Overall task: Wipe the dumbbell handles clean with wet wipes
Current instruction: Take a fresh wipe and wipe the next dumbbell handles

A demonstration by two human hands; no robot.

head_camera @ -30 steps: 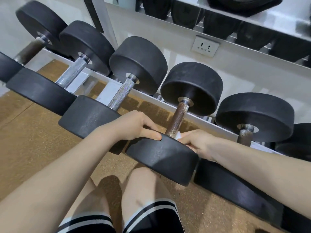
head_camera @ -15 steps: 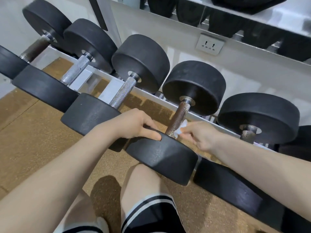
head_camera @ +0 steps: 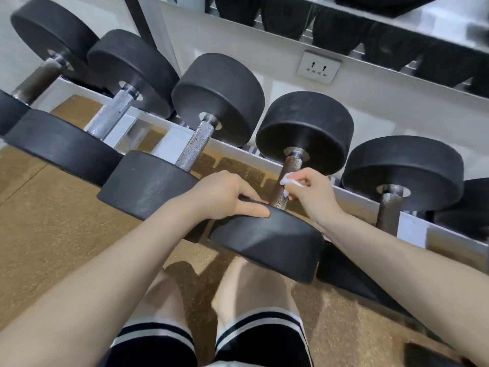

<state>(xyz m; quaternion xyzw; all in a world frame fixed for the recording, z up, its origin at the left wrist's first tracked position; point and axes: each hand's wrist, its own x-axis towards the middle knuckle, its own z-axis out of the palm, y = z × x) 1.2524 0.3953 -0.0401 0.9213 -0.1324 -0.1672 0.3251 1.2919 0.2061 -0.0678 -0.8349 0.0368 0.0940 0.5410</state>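
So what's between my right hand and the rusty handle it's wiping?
In the head view, a crumpled white wet wipe lies between the right hand and the rusty handle.

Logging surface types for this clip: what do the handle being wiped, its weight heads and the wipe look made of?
Handle: knurled metal, brown and dull, probably rusty.
Weight heads: matte black, slightly grainy, likely rubber coating.
Wipe, pinched in the right hand: thin, crumpled white sheet, probably nonwoven.

Five dumbbells (head_camera: pixel 288 186) lie side by side across the rack (head_camera: pixel 169 136); wall socket (head_camera: pixel 318 67) behind; floor (head_camera: pixel 39 221) beneath.
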